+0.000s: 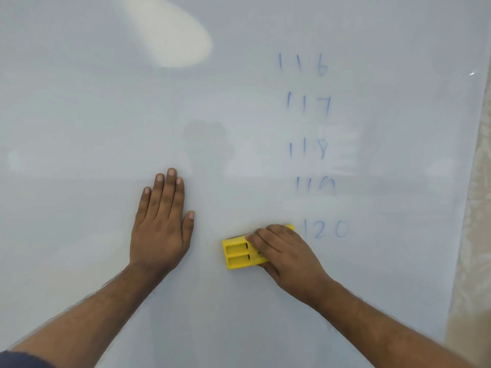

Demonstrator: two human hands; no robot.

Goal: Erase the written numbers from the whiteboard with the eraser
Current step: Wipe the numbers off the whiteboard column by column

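Observation:
The whiteboard (106, 115) fills the view. A column of blue numbers runs down its right half: 116 (303, 63), 117 (308, 105), 118 (308, 148), a faint, partly smeared 119 (314, 185) and 120 (326, 229). My right hand (287, 254) grips a yellow eraser (237, 252) pressed on the board just left of the 120. My left hand (162, 221) lies flat on the board to the left, fingers together, holding nothing.
The board's right edge (462, 208) runs down the right side, with a pale patterned wall (475, 235) beyond it. A bright light reflection (172, 35) sits at the board's upper middle.

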